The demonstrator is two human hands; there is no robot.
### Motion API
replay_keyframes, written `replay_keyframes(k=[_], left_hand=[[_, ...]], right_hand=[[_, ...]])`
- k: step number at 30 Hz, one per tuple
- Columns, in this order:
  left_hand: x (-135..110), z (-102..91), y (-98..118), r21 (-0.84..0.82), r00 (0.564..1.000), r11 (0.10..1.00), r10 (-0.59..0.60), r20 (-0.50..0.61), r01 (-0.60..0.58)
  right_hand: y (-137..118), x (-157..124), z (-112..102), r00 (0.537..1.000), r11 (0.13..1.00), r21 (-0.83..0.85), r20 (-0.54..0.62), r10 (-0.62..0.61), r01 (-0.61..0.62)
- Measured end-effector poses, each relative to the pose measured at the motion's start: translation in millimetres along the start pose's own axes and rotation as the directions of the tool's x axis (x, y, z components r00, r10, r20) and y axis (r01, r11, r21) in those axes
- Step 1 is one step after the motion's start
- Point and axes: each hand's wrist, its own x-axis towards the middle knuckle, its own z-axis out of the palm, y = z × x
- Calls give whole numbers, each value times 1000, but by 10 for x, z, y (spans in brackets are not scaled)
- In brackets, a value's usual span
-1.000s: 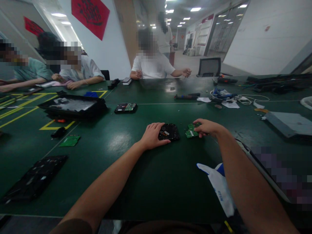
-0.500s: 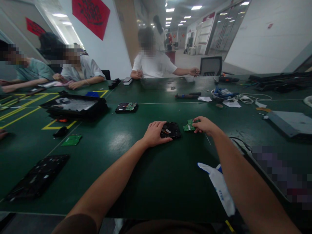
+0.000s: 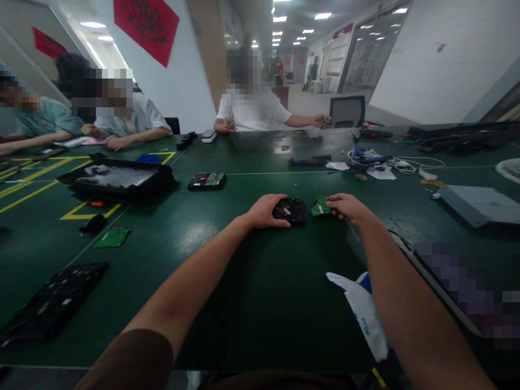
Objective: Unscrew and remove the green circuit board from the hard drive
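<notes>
My left hand [image 3: 268, 210] is closed around the left side of a flat black plastic housing [image 3: 298, 212], thumb at the near edge and fingers over the far one. The housing lies on the green table and has small fittings inside. Just to its right, my right hand [image 3: 346, 207] pinches a green circuit board [image 3: 319, 206] by its right edge. Board and housing are a small gap apart. A thin, light rod or wire [image 3: 355, 232] shows below the right hand; whether the hand holds it I cannot tell.
Nearby on the left are a second green board [image 3: 112, 237], a large black panel [image 3: 54, 300], a black tray [image 3: 134, 189] and a small device [image 3: 207, 181]. By my right forearm lies a white-blue glove [image 3: 363, 314]. A grey metal box [image 3: 479, 203] stands right. Co-workers sit opposite.
My left hand and the black housing have slid slightly right and away from me. My right hand, with the circuit board, has shifted a little right too. The camera view has turned slightly.
</notes>
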Motion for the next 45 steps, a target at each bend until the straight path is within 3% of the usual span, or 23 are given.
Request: replay_keyframes(k=[5,9,13,18,22,27,32,39,45], left_hand=[[-198,79,112,44,996,996,-69,-57,71],[-502,50,127,59,990,992,-109,-89,114],[-750,-25,106,38,993,995,-88,-84,92],[-846,-32,163,60,988,994,-86,-131,95],[-992,11,379,179,960,969,-123,-253,172],[-1241,96,595,216,944,951,-154,-292,222],[-1235,167,489,150,880,916,-296,-372,372],[-1132,159,311,-28,918,951,-305,-255,308],[-1088,149,306,40,937,966,-237,-255,255]], right_hand=[[-55,-37,-24,998,994,95,-2,-60,60],[-195,-153,139,978,984,147,167,-124,99],[-368,-296,406,928,983,132,333,-165,128],[-513,-428,463,919,977,84,330,-214,198],[-532,-468,409,921,972,49,312,-232,228],[-484,-523,682,875,966,83,410,-256,243],[-432,-560,908,866,969,32,442,-233,244],[-454,-550,795,863,946,-85,441,-245,313],[-426,-519,737,853,924,-131,446,-269,360]])
